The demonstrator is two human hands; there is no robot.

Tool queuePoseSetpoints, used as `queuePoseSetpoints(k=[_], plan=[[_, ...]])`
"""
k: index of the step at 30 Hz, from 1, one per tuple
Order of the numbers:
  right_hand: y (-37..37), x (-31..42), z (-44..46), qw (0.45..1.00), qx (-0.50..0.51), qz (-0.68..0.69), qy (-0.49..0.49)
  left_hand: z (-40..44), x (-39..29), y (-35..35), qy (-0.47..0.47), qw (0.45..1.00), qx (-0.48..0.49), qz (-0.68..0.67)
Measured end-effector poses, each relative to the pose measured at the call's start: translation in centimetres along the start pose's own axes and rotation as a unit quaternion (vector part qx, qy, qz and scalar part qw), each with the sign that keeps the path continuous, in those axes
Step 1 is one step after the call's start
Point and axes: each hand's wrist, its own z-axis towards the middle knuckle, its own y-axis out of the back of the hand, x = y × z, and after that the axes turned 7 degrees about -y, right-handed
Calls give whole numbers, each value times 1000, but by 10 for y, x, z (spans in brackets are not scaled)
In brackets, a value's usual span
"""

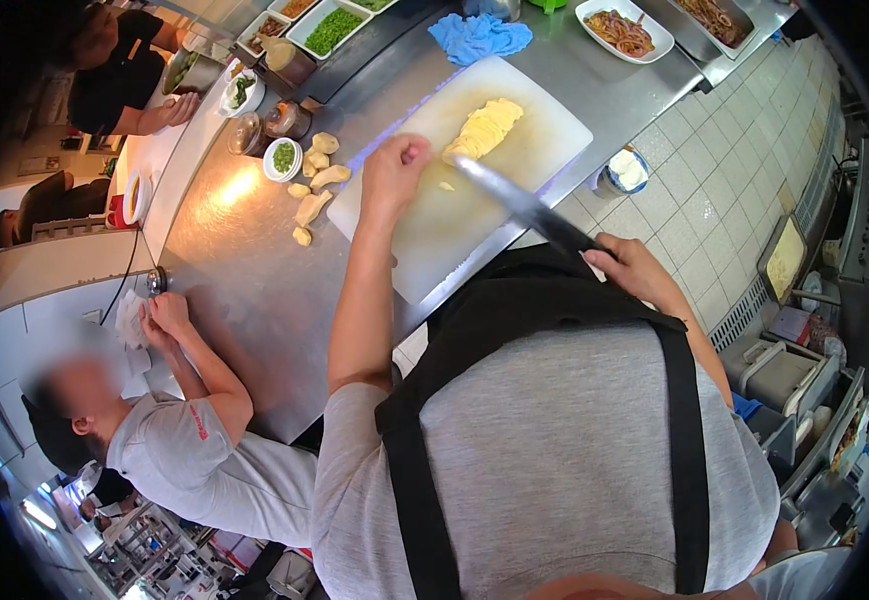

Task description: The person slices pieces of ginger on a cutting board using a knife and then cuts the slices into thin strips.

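A white cutting board (534,88) lies at an angle on the steel counter. On it is a fanned pile of thin, pale yellow slices (486,130) that look like ginger, with one small piece (446,186) apart from them. My right hand (636,268) grips the dark handle of a kitchen knife (520,204), whose blurred blade reaches over the board with its tip beside the slices. Over the board's left part, my left hand (394,172) has its fingers curled closed; whatever they hold, if anything, is hidden. Several peeled ginger pieces (312,207) lie left of the board.
A blue cloth (480,38) lies beyond the board, near a white dish of sliced onions (624,30). Chopped greens fill a small cup (282,160) and a tray (332,32). One co-worker (194,440) stands at left holding white paper; another (119,75) is across the counter.
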Motion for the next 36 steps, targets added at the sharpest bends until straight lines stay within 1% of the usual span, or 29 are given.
queuePoseSetpoints(k=[2, 4, 5, 8, 9, 11, 12, 14, 17, 20, 21, 23, 26, 30, 33, 36], plan=[[5, -7, 0, 994, -5, 99, -38, -20, 1, 2, 14, 999, 49, 16], [8, -14, 3, 974, -2, 217, -70, -36, -9, -4, -50, 996, 26, 71], [6, -17, 8, 966, -17, 254, -49, -42, -14, -8, -84, 991, 15, 99], [9, -21, 15, 951, -26, 303, -45, -50, -14, -12, -87, 989, 26, 116], [11, -22, 18, 952, -21, 301, -45, -46, -7, -11, -97, 988, 10, 123], [14, -20, 21, 964, -37, 258, -47, -39, 11, 0, -114, 984, -23, 137], [16, -17, 22, 970, -44, 236, -49, -33, 15, 9, -86, 983, -38, 160], [22, -9, 21, 984, -71, 138, -86, -22, 15, 23, -27, 976, -67, 205], [29, 10, 19, 985, -119, -15, -125, -7, -7, 24, -106, 952, -146, 247], [31, 2, 21, 973, -187, -134, -4, 7, -23, -9, -155, 973, -111, 130], [36, 11, 20, 978, -164, -129, -29, 11, -29, -23, -163, 975, -99, 117], [40, 10, 27, 968, -181, -174, -10, 20, -38, -53, -178, 977, -74, 90], [51, 16, 39, 954, -195, -225, 41, 36, -48, -78, -233, 964, -77, 104], [59, 22, 61, 930, -208, -289, 89, 46, -48, -90, -243, 958, -62, 142], [68, 35, 71, 921, -158, -351, 65, 44, -42, -93, -243, 960, -47, 133], [76, 42, 82, 916, -151, -363, 79, 44, -42, -94, -247, 958, -55, 135]])
